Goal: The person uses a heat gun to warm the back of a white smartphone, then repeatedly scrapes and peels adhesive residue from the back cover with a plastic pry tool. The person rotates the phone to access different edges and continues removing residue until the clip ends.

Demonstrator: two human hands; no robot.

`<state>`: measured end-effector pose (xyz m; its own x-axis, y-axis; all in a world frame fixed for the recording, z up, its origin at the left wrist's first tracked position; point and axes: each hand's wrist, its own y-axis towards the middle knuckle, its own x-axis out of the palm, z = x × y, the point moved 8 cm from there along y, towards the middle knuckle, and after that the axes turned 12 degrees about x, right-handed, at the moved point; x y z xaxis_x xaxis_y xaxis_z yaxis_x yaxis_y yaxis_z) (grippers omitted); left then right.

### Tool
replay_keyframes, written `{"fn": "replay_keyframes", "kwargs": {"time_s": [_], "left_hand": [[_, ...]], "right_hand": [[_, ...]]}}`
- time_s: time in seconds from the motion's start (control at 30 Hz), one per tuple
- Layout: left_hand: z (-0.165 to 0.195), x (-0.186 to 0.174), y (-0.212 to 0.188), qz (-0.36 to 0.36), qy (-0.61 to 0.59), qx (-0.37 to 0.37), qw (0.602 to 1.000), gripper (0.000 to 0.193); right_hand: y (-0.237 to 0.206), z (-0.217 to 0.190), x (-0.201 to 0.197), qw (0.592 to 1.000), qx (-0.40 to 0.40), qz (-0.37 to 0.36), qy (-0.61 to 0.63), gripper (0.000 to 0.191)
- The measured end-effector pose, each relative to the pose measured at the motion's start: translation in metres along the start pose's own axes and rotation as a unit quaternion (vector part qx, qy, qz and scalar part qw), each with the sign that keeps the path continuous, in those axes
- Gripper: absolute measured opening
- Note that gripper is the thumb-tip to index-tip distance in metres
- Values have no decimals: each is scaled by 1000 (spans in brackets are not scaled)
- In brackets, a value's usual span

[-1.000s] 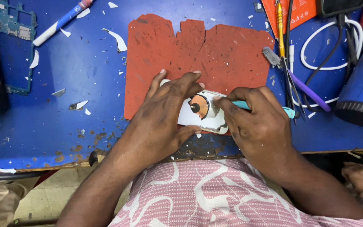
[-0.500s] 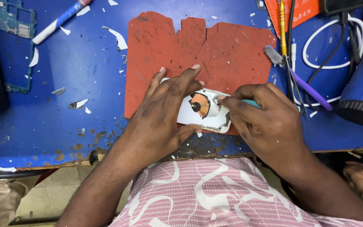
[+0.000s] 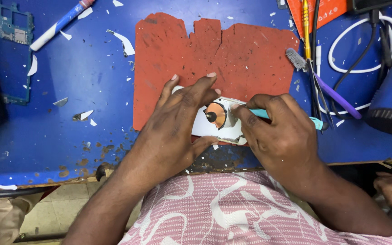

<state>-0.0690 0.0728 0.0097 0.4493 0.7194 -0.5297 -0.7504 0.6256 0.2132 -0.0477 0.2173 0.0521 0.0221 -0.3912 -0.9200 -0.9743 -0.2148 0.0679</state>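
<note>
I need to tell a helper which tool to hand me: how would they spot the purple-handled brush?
Start at the torn red rubber mat on the blue workbench. At its right edge lies the purple-handled brush, grey bristle head touching the mat. It is the only purple tool there.

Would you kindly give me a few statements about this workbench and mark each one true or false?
1. The left hand presses down on the white part with the copper coil. True.
2. The right hand is empty. False: it holds a tool with a teal handle.
3. The white part lies on the near edge of the red mat. True.
4. The circuit board lies on the red mat. False: it lies on the blue table at the far left.
5. A purple-handled brush lies right of the mat. True.
</note>
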Motion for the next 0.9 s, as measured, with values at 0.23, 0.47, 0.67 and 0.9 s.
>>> {"fn": "replay_keyframes", "kwargs": {"time_s": [0.23, 0.47, 0.67, 0.9], "left_hand": [[-1, 3, 0, -1, -2, -1, 1000, 98], [-2, 1, 1, 7, 12, 10, 1000, 104], [-4, -2, 2, 20, 20, 17, 999, 113], [-5, -1, 1, 13, 15, 9, 1000, 113]], "right_hand": [[-3, -2, 2, 1000, 1, 15, -11, 28], [-2, 0, 3, 1000, 13, 24, -5, 28], [6, 13, -3, 999, 37, 12, 30, 26], [9, 10, -4, 1000, -1, 8, 14, 21]]}}
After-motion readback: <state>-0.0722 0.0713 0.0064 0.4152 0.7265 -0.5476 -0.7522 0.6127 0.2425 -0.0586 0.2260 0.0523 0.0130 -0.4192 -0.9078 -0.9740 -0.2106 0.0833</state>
